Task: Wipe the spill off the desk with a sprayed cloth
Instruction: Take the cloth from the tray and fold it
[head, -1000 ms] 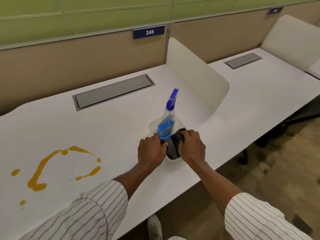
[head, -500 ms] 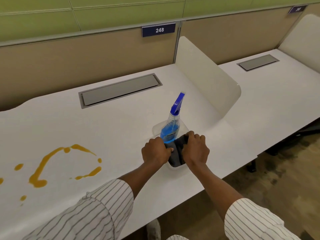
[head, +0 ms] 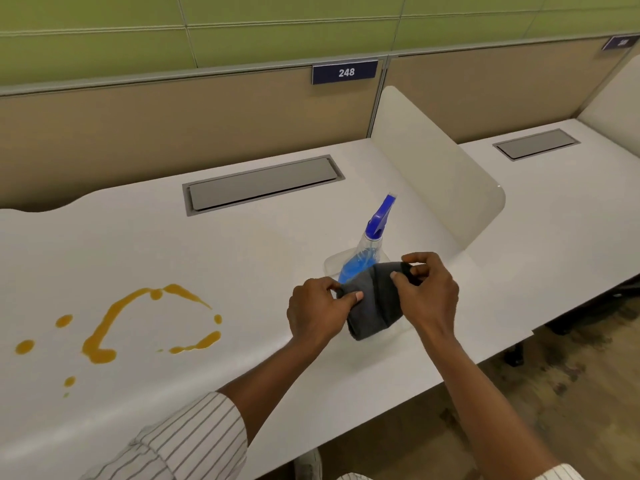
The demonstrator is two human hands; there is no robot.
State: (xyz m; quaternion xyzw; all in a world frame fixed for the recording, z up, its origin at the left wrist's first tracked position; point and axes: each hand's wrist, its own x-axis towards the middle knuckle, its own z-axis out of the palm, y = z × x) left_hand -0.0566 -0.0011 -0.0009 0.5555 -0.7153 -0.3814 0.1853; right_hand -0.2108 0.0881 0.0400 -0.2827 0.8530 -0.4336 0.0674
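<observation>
1. Both grips pinch the dark cloth (head: 375, 303): your left hand (head: 317, 308) its near corner, your right hand (head: 427, 292) the top edge.
2. Spill (head: 145, 320) lies at nine o'clock on the tabletop (head: 242, 258), untouched.
3. Spray bottle (head: 369, 251) stands touching the cloth at twelve o'clock; tugging could topple it.

The person wears a white shirt with thin dark pinstripes. The left sleeve (head: 180, 441) is rolled back to a thick folded cuff below the elbow; the right sleeve (head: 557, 473) shows only its cuff edge. Both forearms are bare.
</observation>
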